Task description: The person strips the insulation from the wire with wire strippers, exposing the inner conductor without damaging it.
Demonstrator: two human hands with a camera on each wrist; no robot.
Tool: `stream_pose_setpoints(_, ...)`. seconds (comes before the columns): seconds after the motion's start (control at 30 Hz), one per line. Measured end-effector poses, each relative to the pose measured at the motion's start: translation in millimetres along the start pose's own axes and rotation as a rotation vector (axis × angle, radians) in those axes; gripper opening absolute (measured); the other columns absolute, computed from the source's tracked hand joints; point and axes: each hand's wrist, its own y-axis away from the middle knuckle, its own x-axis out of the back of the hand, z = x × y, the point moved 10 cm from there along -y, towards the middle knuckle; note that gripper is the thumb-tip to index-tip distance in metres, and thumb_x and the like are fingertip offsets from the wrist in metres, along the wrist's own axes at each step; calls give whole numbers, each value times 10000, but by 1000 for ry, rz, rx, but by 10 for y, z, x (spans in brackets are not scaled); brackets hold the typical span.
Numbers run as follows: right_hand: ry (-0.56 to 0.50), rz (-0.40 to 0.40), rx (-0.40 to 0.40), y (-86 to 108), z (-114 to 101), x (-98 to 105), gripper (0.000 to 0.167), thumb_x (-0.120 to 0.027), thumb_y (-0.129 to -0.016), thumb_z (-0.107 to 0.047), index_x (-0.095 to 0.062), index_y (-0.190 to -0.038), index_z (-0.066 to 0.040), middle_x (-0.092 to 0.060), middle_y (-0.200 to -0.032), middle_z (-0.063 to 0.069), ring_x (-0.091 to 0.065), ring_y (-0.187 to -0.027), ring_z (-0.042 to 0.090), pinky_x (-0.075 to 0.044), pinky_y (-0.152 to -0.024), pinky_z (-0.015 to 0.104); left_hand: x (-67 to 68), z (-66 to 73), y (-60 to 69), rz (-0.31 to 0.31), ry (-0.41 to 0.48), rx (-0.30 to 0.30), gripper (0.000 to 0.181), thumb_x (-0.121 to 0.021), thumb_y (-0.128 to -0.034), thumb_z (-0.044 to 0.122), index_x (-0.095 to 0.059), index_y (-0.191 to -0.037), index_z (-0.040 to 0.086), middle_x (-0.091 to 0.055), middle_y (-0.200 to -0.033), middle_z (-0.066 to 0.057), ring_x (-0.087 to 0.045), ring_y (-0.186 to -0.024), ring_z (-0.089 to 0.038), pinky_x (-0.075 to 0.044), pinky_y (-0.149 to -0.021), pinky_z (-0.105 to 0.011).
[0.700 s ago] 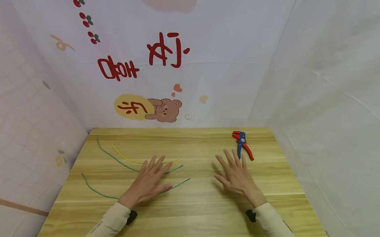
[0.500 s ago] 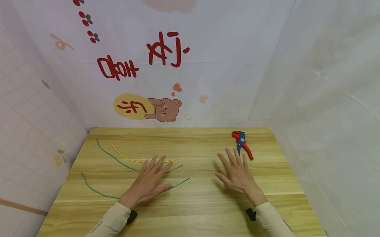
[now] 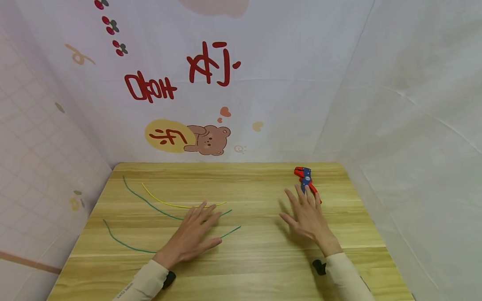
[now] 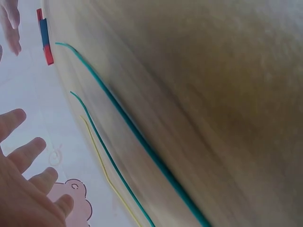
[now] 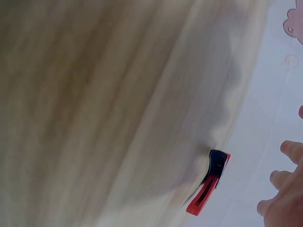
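My left hand point(image 3: 193, 234) hovers with spread fingers over two green wires and holds nothing; in its wrist view the wires run beneath it. The upper green wire point(image 3: 151, 206) and the lower green wire point(image 3: 126, 245) are partly hidden by the hand. A yellow wire point(image 3: 163, 202) curves just beyond the fingertips. My right hand point(image 3: 309, 219) is also spread and empty, above the table in front of a red-and-blue wire stripper point(image 3: 305, 175). Its fingers overlap the tool's handles in the head view. In the right wrist view the wire stripper point(image 5: 210, 182) lies apart from the fingers.
The wood-grain table point(image 3: 245, 274) ends at a white printed cloth wall point(image 3: 279, 100) at the back. More white cloth point(image 3: 423, 131) hangs along the right side, and a grid-patterned cloth point(image 3: 21, 145) stands at the left.
My right hand has moved forward and slightly right, closer to the wire stripper. My left hand has shifted a little to the right. The wires and the tool stay in place.
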Motion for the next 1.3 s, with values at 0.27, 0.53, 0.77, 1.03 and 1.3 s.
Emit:
stream_pose_setpoints(0.27,-86,-3,-56,-48,217,42,887,-765,-1039,-554,-407,-1751,-163,-282,-1846,252,-216,-1695,622,-170,-1283,893,-87,71,-8,-19,43,-55,771,-797,-1051,473,-532,-1684,122,-489,-1761,-203,-369,-1673,-541,-305,-1309,-790)
stream_pose_setpoints(0.53,-135,-43,-116,-99,424,-21,987,-773,-1024,-592,-335,-1777,-128,-248,-1850,278,-147,-1698,651,-109,-1292,895,-162,94,-15,-65,54,-47,737,-764,-1077,480,-541,-1672,105,-516,-1741,-196,-459,-1627,-495,-358,-1299,-744)
stream_pose_setpoints(0.77,-164,-66,-170,-141,612,-76,1007,-778,-1030,-584,-303,-1785,-117,-242,-1838,310,-142,-1681,678,-103,-1292,890,-198,89,-23,-74,69,-41,692,-744,-1091,494,-569,-1651,126,-581,-1685,-165,-541,-1563,-416,-424,-1278,-681)
stream_pose_setpoints(1.03,-202,-25,-214,-217,771,-34,976,-765,-1038,-538,-336,-1750,-26,-336,-1779,336,-249,-1637,666,-216,-1265,859,-214,95,-24,-70,99,-40,641,-735,-1098,486,-608,-1608,118,-649,-1614,-142,-604,-1499,-369,-469,-1236,-645)
stream_pose_setpoints(1.3,-289,-52,-272,-234,906,-82,976,-748,-1068,-504,-285,-1765,-2,-304,-1795,330,-258,-1653,623,-210,-1315,812,-232,46,-64,-86,124,15,567,-725,-1108,475,-648,-1552,130,-681,-1565,-96,-640,-1461,-324,-508,-1198,-624)
